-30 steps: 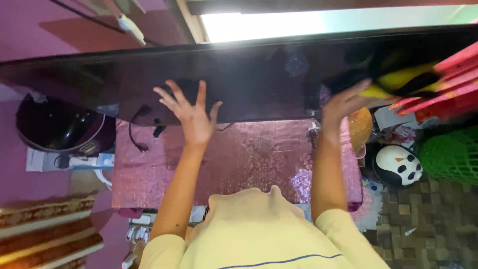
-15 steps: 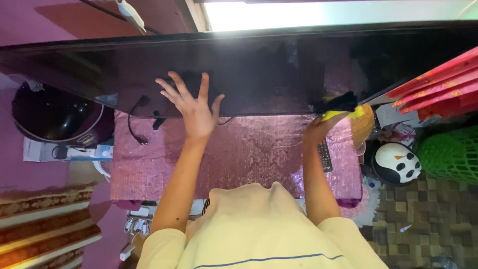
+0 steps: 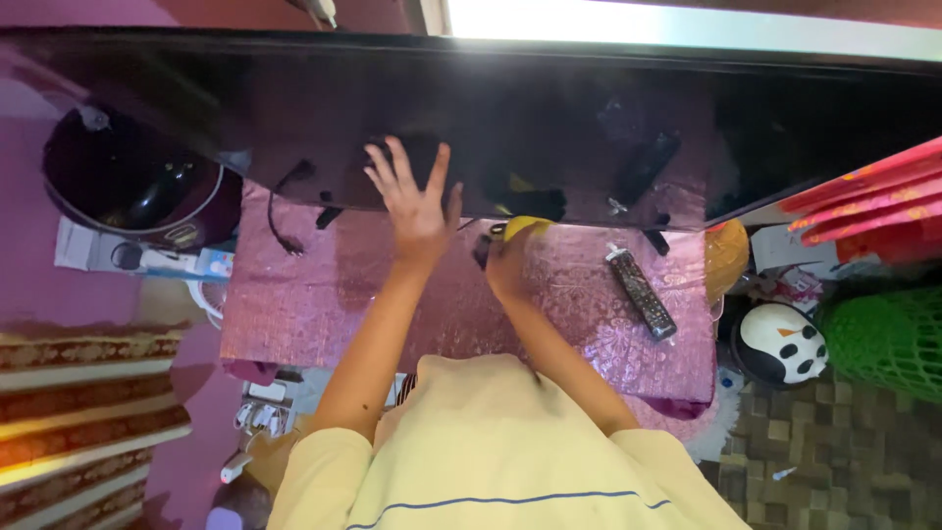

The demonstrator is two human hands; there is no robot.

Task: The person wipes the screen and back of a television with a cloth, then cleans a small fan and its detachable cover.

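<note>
Head view, left hand: the left hand lies flat against the wide glossy black flat screen, fingers spread wide.
Head view, right hand: the right hand has its fingers pinched on a yellow and black cloth at the screen's lower edge.
Head view, table: the screen stands on a table under a shiny purple patterned cover.
Head view, surroundings: a slim black remote control lies right of the right hand; a dark round helmet sits at left.
</note>
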